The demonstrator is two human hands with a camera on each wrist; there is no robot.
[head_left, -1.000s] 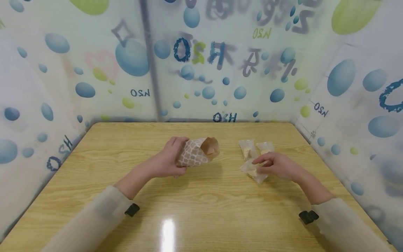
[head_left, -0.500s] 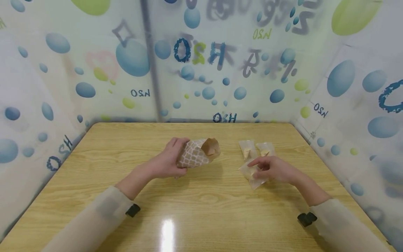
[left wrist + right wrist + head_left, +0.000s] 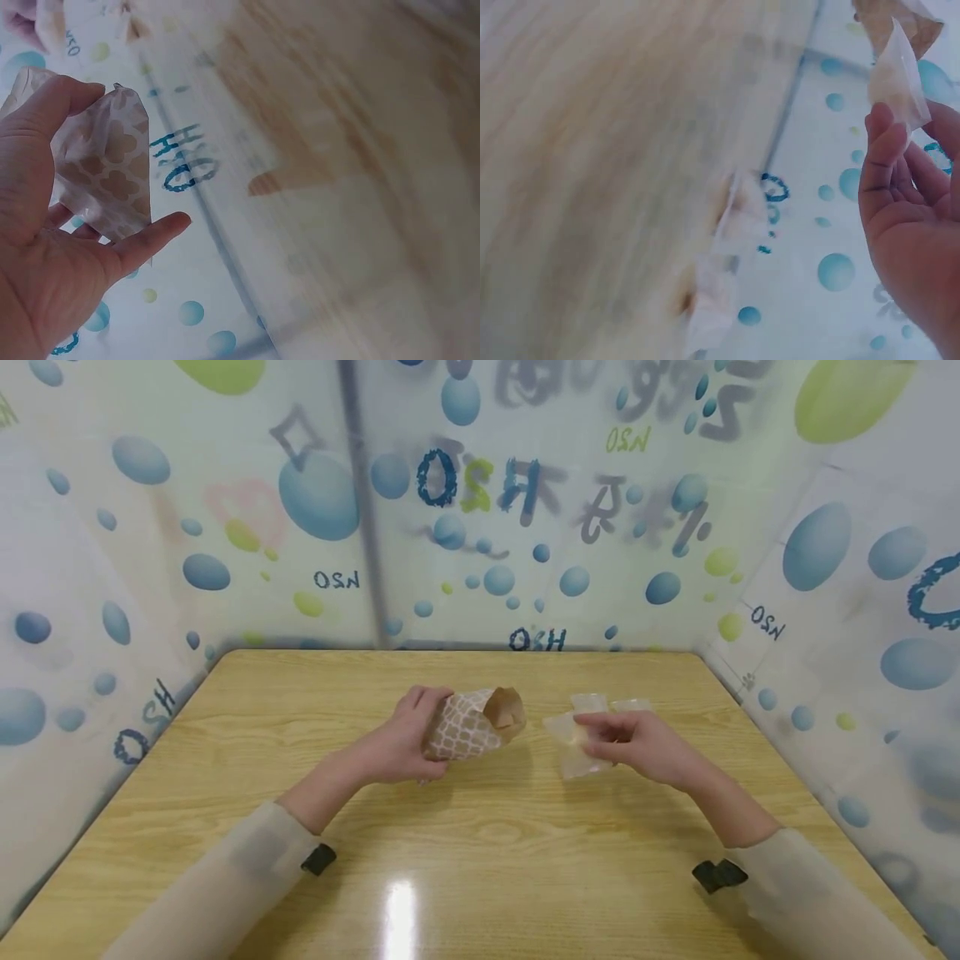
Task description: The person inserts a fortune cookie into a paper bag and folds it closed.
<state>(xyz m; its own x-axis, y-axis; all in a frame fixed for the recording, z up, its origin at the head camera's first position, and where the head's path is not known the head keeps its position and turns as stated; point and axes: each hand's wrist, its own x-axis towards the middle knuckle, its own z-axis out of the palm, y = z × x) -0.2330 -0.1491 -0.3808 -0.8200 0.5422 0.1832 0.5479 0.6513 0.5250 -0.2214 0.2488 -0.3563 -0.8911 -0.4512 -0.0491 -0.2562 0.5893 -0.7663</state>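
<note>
My left hand (image 3: 408,739) grips a brown paper bag (image 3: 465,727) with a white lattice pattern. The bag lies tilted on its side, its open mouth facing right, and thumb and fingers wrap its closed end. In the left wrist view the patterned bag (image 3: 109,161) sits between thumb and fingers. Close to the mouth, my right hand (image 3: 648,747) pinches a small clear packet (image 3: 573,747) with something pale inside. The right wrist view shows this packet (image 3: 897,82) upright between thumb and fingertips, the paper bag (image 3: 900,26) just beyond it.
Two similar clear packets lie behind the right hand, partly hidden by it; in the right wrist view they are one packet (image 3: 742,206) and another packet (image 3: 712,304). The wooden table (image 3: 480,852) ends at a patterned curtain (image 3: 480,527), which also flanks both sides.
My right hand has taken up the nearest packet from the table and moved left with it towards the bag's mouth. The left hand and paper bag have stayed in place.
</note>
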